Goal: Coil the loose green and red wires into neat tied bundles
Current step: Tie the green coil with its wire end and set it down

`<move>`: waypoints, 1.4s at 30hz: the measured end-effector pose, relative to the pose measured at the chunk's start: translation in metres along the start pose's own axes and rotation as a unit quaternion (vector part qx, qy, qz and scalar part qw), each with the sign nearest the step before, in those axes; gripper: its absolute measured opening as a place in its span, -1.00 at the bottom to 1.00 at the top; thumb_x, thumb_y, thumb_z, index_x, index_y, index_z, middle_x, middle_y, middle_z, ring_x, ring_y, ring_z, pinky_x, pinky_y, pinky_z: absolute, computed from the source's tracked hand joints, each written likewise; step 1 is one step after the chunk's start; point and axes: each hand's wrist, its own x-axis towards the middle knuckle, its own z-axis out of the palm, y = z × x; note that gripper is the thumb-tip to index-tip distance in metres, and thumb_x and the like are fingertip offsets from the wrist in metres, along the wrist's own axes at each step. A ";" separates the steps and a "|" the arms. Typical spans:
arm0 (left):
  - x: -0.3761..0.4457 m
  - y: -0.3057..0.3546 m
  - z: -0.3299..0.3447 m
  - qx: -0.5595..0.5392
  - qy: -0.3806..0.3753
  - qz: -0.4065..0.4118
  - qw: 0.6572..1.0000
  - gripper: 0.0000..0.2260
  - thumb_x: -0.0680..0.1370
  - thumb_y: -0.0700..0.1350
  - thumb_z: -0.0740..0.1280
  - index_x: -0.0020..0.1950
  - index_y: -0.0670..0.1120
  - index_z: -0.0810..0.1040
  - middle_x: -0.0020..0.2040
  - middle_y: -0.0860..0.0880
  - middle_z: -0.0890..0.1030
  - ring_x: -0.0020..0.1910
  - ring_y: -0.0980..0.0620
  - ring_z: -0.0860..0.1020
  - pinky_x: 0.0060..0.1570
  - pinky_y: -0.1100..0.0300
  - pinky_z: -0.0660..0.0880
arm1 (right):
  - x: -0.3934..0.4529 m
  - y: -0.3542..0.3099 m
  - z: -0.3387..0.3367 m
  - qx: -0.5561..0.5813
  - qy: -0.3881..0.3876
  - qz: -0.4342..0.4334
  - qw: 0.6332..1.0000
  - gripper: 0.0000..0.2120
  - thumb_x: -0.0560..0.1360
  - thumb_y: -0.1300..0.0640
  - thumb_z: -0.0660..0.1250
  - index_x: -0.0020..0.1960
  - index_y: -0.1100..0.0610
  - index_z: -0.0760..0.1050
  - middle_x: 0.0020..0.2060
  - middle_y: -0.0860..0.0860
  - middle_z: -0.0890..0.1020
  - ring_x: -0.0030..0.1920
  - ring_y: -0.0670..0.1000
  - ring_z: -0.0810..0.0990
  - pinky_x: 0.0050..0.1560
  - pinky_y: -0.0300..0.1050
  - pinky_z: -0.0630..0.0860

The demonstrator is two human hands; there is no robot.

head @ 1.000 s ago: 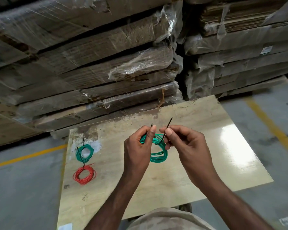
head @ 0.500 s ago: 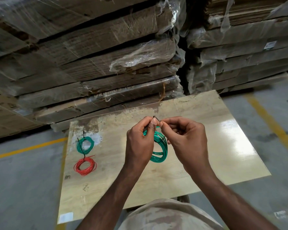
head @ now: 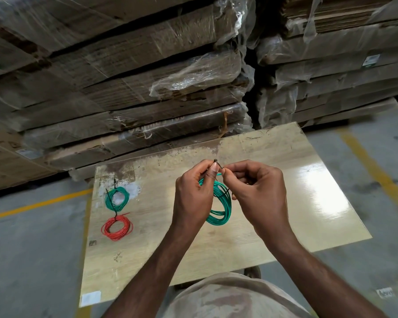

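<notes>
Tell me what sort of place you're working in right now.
Probably a warehouse or factory floor: shrink-wrapped stacks of flat cardboard rise behind the board used as a worktop, and the concrete floor carries yellow lines.

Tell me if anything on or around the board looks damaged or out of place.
The plastic wrap on the stacked cardboard bundles behind the board is torn and hangs loose. The board's far-left corner is stained and scuffed.

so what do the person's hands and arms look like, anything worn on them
Both are bare: the left hand and right hand show no gloves, rings or watch, and both forearms are uncovered with no sleeves in view. Fingernails are short. The only clothing visible is a beige mottled garment below.
</notes>
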 end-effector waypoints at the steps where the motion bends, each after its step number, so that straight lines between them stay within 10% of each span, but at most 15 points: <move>1: 0.000 -0.001 0.000 0.000 -0.002 0.000 1.000 -0.83 0.75 -0.04 0.31 0.06 -0.02 0.68 -0.20 0.06 0.66 -0.21 -0.01 0.62 -0.26 0.01 0.55 | 0.000 0.000 -0.001 0.001 0.000 0.001 1.000 -0.97 0.56 0.15 0.55 -0.04 0.05 0.77 -0.28 -0.07 0.76 -0.28 -0.09 0.72 -0.28 -0.21 0.64; 16: -0.008 0.003 0.001 0.018 -0.061 0.036 0.997 -0.80 0.74 -0.05 0.34 0.30 0.03 0.71 -0.03 0.16 0.73 -0.05 0.13 0.70 -0.12 0.23 0.60 | 0.005 0.002 -0.010 -0.010 0.009 0.006 1.000 -0.91 0.59 0.17 0.53 0.07 0.05 0.75 -0.24 -0.03 0.77 -0.26 -0.08 0.72 -0.20 -0.13 0.69; 26: -0.003 -0.021 -0.019 0.064 -0.147 0.073 0.984 -0.81 0.72 -0.08 0.37 0.30 0.04 0.72 0.01 0.11 0.76 -0.04 0.11 0.70 -0.06 0.01 0.63 | 0.034 0.009 -0.032 0.118 -0.198 0.192 0.954 -0.86 0.56 0.25 0.51 0.12 0.20 0.74 -0.12 0.10 0.75 -0.20 -0.12 0.61 -0.21 -0.16 0.42; 42: -0.025 -0.039 -0.055 -0.032 -0.198 0.012 0.980 -0.76 0.76 -0.06 0.24 0.00 -0.09 0.62 -0.17 0.00 0.57 -0.18 0.03 0.51 -0.13 0.04 0.45 | 0.045 -0.002 0.003 0.142 -0.125 0.037 0.981 -0.96 0.71 0.33 0.29 0.13 0.32 0.48 -0.11 0.28 0.72 -0.26 0.14 0.64 -0.30 -0.06 0.62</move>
